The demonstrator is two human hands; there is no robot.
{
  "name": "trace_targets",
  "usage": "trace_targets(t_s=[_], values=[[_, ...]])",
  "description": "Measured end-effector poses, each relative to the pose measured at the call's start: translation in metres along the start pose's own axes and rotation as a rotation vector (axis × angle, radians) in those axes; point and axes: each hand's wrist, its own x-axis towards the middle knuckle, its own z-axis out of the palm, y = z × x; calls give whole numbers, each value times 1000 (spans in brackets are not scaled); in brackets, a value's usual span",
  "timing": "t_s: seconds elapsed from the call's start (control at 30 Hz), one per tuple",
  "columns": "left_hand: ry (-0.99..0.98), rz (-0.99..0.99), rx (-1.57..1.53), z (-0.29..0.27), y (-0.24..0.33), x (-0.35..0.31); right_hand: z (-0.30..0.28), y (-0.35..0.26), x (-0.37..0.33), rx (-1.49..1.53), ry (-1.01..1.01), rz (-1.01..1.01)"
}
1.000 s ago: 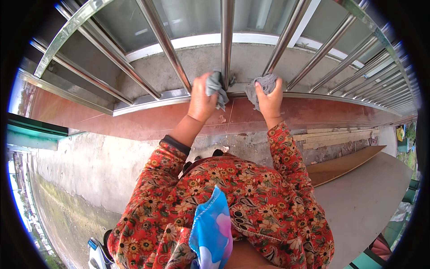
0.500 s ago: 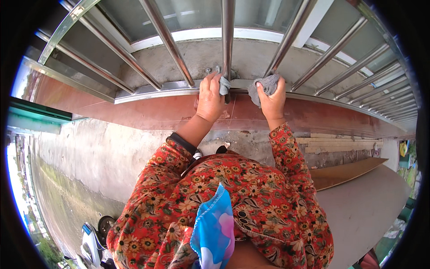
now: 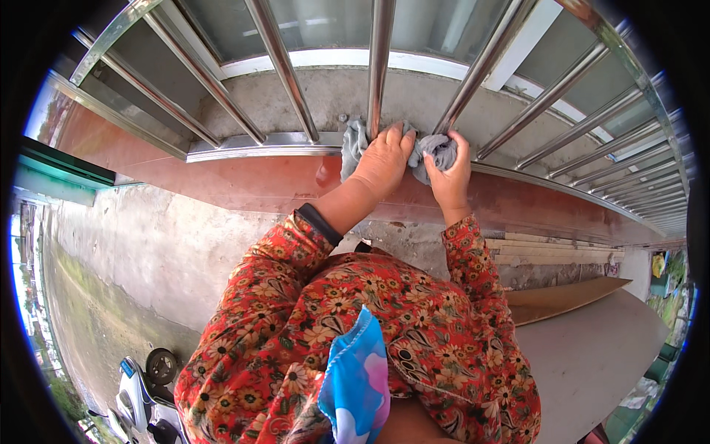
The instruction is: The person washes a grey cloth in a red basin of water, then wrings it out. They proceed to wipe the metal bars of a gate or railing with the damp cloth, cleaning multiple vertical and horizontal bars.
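My left hand [image 3: 383, 163] presses a light grey cloth [image 3: 353, 146] against the metal bottom rail [image 3: 259, 146], at the foot of an upright steel bar [image 3: 380, 59]. Its fingers curl over the rail beside the bar, and part of the cloth hangs out to the left of them. Close by on the right, my right hand [image 3: 452, 177] grips a bunched grey cloth [image 3: 436, 152] near the foot of another bar. Whether the two cloths are joined behind my left fingers, I cannot tell.
Several more steel bars rise from the rail on both sides. Below it runs a reddish-brown tiled ledge [image 3: 244, 177]. Behind the bars lie a concrete sill [image 3: 333, 89] and window panes. A brown board [image 3: 562, 300] rests at the right on a grey surface [image 3: 592, 348]; a scooter [image 3: 137, 392] stands lower left.
My left hand has shifted right, across the foot of the bar and close to my right hand. More of its cloth now shows left of the bar. My right hand keeps its grip.
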Motion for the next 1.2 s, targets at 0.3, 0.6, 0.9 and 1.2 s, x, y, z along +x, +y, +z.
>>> trace_targets(t_s=[0.3,0.6,0.9,1.2], values=[[88,106,-334,-13,-36,-62,-13,8,-10,121,-64,-36],[914,-398,-1099,-80,-70,-75,-9,-44,-6,386,189,92],[988,-98,-692,-126,-108,27,52,-147,111,536,88,-151],[712,-373,-850,-10,-122,-34,113,-77,12,28,176,117]])
